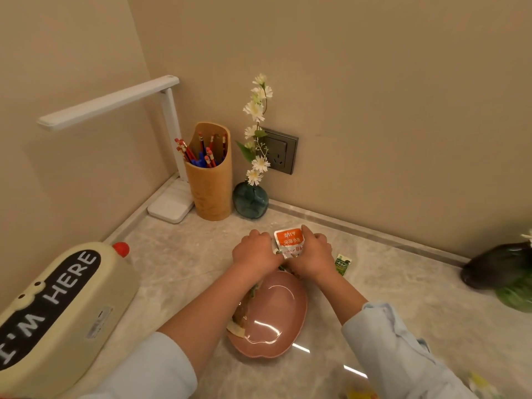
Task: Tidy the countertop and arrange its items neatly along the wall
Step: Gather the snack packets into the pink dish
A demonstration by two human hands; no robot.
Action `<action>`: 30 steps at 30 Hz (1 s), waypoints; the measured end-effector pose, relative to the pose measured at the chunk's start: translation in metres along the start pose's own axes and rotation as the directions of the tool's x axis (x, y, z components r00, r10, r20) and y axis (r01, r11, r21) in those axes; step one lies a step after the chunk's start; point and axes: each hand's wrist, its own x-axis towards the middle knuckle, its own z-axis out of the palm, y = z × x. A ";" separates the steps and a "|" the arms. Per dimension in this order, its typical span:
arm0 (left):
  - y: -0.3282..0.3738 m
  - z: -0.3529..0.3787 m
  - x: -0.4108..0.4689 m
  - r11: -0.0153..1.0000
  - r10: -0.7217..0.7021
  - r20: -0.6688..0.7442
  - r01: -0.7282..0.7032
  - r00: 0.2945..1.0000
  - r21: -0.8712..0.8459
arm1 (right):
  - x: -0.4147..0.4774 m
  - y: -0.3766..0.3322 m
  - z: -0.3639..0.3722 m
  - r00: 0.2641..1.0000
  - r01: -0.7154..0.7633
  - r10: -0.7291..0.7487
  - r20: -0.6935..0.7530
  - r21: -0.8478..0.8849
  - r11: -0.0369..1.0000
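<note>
While lamp [109,103], pencil cup [211,191] and vase [250,201] already line the wall [374,110], I see the left hand [254,251] and right hand [312,254] gripping an orange packet [289,240] just beyond the pink dish [273,315] on the desk [178,263]; a green sachet [342,264] lies loose nearby. Much remains, I judge.

Home desk corner: marble countertop [178,263], desk lamp [169,116], pencil holder [211,182], flower vase [250,200].

wearing pale blue long sleeves | left sleeve [149,367] sitting pushed up the forearm | right sleeve [397,347] creasing at the cuff | left hand [254,251], right hand [312,254] going bare
</note>
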 end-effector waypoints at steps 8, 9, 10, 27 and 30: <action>0.012 -0.005 0.009 0.999 -0.022 0.116 0.025 0.993 -0.024 | -0.010 0.003 0.002 0.997 0.053 -0.035 -0.068 0.283 0.958; 0.014 -0.005 0.008 0.999 -0.018 0.118 0.022 0.993 -0.031 | -0.009 0.003 0.002 0.996 0.056 -0.033 -0.081 0.303 0.951; 0.014 -0.004 0.008 0.999 -0.018 0.114 0.023 0.993 -0.043 | -0.009 0.003 0.001 0.995 0.060 -0.032 -0.091 0.329 0.942; 0.008 -0.027 -0.026 0.714 -0.065 -0.371 -0.217 0.926 -0.665 | -0.052 -0.023 -0.019 0.920 0.260 0.014 -0.391 0.637 0.725; -0.005 -0.022 -0.048 0.719 -0.074 -0.362 -0.202 0.929 -0.665 | -0.072 -0.016 -0.008 0.938 0.211 0.029 -0.346 0.637 0.742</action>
